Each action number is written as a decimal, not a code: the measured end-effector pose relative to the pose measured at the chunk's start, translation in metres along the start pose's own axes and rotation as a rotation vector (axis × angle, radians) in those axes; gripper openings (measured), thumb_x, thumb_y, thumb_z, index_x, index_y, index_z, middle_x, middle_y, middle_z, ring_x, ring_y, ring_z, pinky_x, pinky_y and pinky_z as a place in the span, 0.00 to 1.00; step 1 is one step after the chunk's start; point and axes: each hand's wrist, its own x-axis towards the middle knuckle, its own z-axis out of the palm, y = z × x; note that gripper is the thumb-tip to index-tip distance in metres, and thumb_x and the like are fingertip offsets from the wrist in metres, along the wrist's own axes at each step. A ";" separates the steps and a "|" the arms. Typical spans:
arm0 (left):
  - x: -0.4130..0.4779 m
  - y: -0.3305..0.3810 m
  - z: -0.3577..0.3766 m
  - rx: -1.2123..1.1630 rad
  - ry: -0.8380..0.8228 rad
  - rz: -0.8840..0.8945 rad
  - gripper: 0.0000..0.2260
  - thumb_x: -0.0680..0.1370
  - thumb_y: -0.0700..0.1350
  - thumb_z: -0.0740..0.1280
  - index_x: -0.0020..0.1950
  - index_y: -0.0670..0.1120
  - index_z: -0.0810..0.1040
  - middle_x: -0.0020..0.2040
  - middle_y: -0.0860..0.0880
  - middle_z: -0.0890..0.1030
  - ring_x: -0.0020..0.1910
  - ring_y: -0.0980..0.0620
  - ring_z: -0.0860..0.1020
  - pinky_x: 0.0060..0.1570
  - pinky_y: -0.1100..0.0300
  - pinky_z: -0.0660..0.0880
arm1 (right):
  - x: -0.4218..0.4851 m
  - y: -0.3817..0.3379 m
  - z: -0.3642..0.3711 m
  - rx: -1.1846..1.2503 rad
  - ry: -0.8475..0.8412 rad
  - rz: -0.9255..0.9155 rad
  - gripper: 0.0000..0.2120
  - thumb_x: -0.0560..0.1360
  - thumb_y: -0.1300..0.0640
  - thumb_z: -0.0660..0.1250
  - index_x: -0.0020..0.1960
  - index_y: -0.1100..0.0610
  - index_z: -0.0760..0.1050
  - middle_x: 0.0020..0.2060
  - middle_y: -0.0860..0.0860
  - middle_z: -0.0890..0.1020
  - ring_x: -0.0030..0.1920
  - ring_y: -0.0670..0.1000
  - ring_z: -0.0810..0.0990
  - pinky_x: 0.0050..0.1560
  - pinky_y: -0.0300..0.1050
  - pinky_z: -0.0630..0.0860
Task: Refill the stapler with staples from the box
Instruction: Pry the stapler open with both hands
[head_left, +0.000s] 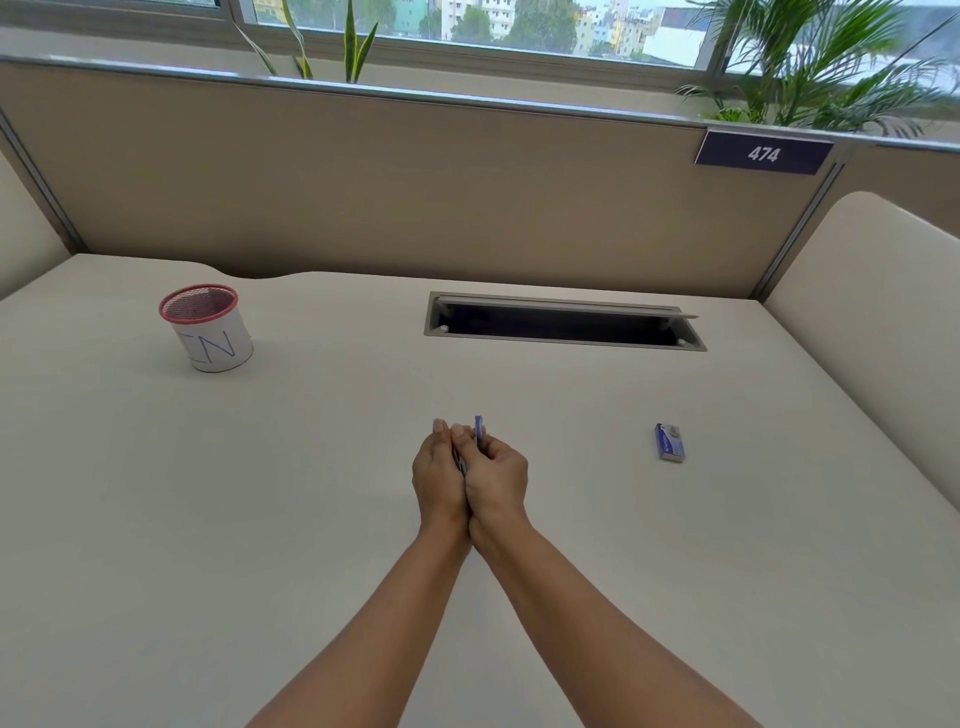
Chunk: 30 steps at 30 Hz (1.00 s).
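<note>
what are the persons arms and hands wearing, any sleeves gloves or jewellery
Nothing worn that shows: the left forearm and right forearm are bare to the frame edge, no sleeves. No gloves, watch, bracelet or rings visible on the left hand or right hand.

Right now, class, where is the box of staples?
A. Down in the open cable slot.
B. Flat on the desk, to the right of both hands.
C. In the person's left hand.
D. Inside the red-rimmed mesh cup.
B: the staple box lies on the desk, apart from and right of the left hand and right hand, which have the stapler between them.
</note>
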 end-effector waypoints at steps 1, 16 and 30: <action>0.001 0.000 0.000 0.007 0.009 0.000 0.20 0.81 0.52 0.55 0.41 0.44 0.80 0.45 0.41 0.83 0.48 0.43 0.81 0.53 0.48 0.76 | -0.001 -0.001 0.001 0.003 0.004 0.000 0.10 0.74 0.56 0.68 0.34 0.54 0.80 0.34 0.51 0.83 0.42 0.50 0.83 0.47 0.40 0.77; 0.000 0.002 0.003 -0.059 0.043 0.027 0.19 0.82 0.50 0.53 0.40 0.43 0.78 0.41 0.42 0.82 0.42 0.43 0.80 0.47 0.52 0.76 | -0.012 -0.018 -0.005 0.058 -0.013 0.037 0.11 0.75 0.56 0.66 0.35 0.55 0.78 0.36 0.52 0.83 0.42 0.52 0.82 0.45 0.40 0.77; -0.002 0.016 -0.007 -0.157 0.017 0.182 0.14 0.82 0.53 0.48 0.45 0.51 0.69 0.55 0.50 0.79 0.59 0.50 0.75 0.61 0.51 0.67 | -0.009 -0.028 -0.023 0.158 -0.081 0.367 0.08 0.78 0.56 0.61 0.43 0.58 0.72 0.37 0.51 0.76 0.36 0.48 0.74 0.40 0.41 0.73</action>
